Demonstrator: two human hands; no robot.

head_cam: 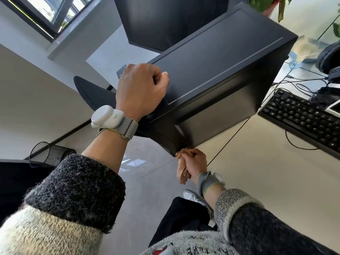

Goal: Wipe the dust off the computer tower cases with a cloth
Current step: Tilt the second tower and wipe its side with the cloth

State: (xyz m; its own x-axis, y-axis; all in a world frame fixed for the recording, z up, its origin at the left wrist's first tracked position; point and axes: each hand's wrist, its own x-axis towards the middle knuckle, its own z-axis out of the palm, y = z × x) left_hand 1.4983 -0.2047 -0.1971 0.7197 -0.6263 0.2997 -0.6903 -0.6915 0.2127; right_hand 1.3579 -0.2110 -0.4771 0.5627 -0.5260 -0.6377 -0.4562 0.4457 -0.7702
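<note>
Black tower case (pixel 211 70) tilted at pale desk (pixel 257 172) edge, left grip (pixel 141 89) curled over its top edge, right grip (pixel 195 162) clenching brown cloth (pixel 182 173) at its bottom corner, keyboard (pixel 301 116) right of it, grey floor (pixel 143 172) below.

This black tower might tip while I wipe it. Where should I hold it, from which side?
Take the black box-shaped computer tower case at its upper left edge, from the left, as the left hand does: it looks tilted with broad smooth panels, so probably only an edge offers a grip. The right hand holds the brown cloth at the lower corner.
</note>
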